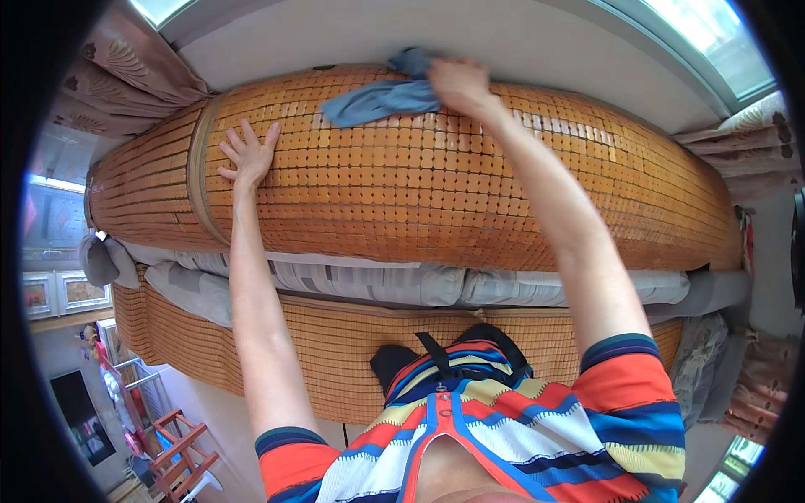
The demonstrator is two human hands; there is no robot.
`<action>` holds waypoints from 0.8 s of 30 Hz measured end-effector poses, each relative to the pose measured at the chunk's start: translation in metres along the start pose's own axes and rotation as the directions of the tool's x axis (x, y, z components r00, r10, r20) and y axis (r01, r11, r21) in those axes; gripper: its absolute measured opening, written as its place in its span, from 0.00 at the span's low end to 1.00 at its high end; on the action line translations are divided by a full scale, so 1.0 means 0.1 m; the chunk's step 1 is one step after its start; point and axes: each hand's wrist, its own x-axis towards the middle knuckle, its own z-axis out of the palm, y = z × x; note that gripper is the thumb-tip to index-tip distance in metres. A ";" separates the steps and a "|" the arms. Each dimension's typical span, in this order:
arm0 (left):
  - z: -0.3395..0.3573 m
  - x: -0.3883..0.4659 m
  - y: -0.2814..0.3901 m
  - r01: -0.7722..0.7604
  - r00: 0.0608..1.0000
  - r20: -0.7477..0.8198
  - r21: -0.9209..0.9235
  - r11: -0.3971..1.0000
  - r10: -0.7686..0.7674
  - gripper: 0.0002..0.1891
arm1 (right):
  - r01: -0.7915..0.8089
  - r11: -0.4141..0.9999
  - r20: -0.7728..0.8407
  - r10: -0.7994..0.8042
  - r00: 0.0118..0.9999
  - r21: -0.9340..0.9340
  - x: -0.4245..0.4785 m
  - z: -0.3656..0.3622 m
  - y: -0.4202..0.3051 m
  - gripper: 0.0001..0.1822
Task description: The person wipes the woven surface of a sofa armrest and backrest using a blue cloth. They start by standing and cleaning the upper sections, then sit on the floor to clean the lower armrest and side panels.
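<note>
A mat of glossy brown tiles, apparently bamboo (390,170), is draped over the sofa's long backrest. My left hand (248,154) is pressed palm down on its left part, fingers spread and holding nothing. It rests just right of a tan fabric band (200,170) on the mat. My right hand (462,85), blurred, is at the top edge of the mat beside the wall, gripping a blue cloth (380,102). The cloth trails to the left across the tiles, with a darker bunched part near the wall. My fingertips on the cloth are not clear.
Grey patterned cushions (371,283) line the sofa behind a second tiled mat (339,358) on the seat, where I kneel. Pink curtains (126,75) hang at both sides by the windows. A reddish wooden stool (179,456) stands on the floor at lower left.
</note>
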 end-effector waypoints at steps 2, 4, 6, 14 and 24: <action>0.02 0.00 0.01 -0.008 1.000 -0.006 -0.010 1.000 0.008 0.54 | -0.067 0.976 0.194 0.108 0.975 -0.205 -0.15 -0.09 0.78 0.17; 0.03 0.03 0.08 -0.023 1.000 -0.009 -0.019 1.000 0.023 0.54 | -0.231 0.952 0.082 0.251 0.964 -0.201 -0.41 -0.24 1.42 0.16; 0.04 0.03 0.12 -0.028 1.000 -0.001 -0.011 1.000 0.028 0.54 | -0.190 0.923 0.040 0.216 0.976 -0.335 -0.63 -0.38 1.69 0.16; 0.06 0.03 0.12 -0.017 1.000 -0.008 -0.021 1.000 0.017 0.54 | -0.128 0.683 0.129 0.050 0.990 0.719 -1.21 -0.82 1.30 0.23; 0.11 0.04 0.19 -0.020 0.999 -0.033 0.008 1.000 0.020 0.53 | 0.120 0.992 -0.398 -0.125 0.909 -0.037 -1.07 -0.07 0.77 0.29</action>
